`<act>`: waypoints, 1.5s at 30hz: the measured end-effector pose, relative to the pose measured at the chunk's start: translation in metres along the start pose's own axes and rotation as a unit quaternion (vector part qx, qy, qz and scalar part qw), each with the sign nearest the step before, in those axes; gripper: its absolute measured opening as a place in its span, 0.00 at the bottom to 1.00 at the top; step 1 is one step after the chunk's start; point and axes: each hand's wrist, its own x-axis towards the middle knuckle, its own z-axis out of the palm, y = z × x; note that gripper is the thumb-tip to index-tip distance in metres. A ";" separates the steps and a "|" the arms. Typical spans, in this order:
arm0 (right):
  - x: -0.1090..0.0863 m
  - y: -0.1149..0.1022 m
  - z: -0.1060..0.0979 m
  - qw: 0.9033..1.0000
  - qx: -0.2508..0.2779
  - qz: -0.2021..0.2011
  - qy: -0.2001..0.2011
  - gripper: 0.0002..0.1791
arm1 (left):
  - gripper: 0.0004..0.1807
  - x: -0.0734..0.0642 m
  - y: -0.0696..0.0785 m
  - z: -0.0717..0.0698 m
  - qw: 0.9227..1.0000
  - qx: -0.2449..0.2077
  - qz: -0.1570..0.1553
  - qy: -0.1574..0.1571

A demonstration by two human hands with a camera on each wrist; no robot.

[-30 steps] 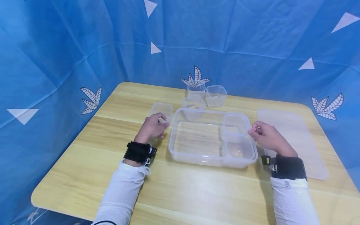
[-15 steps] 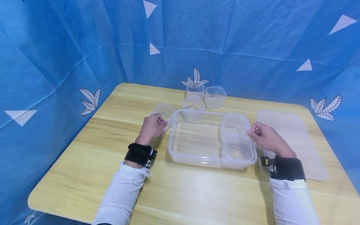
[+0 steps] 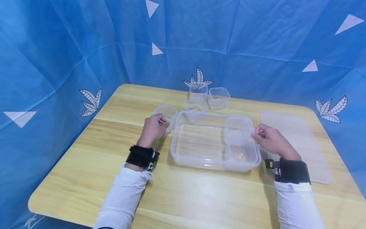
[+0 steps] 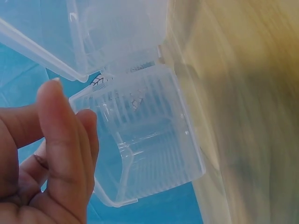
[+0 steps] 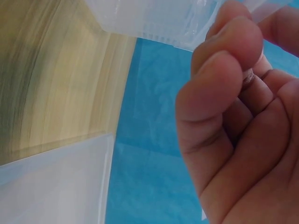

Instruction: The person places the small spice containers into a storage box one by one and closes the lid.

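Wood-grained table beneath ribbed, translucent cup

Place: cloth-screened booth; whether within a home, lab or office, cannot tell. Evidence: creased blue fabric hangings behind and at both sides, printed with white triangles and leaf sprigs; pale wood-grain worktop, round-cornered, its far edge near the fabric

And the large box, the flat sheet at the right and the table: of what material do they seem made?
Large box: probably clear, glossy plastic; wood grain shows through, its walls catch light. Flat sheet: probably frosted plastic, as it looks milky. Table: either wood or wood-look laminate; grain streaks, soft sheen.
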 end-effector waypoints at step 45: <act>-0.001 -0.002 0.001 1.000 0.006 0.000 0.002 0.12 | 0.08 -0.006 0.014 -0.012 0.997 -0.018 0.042 0.070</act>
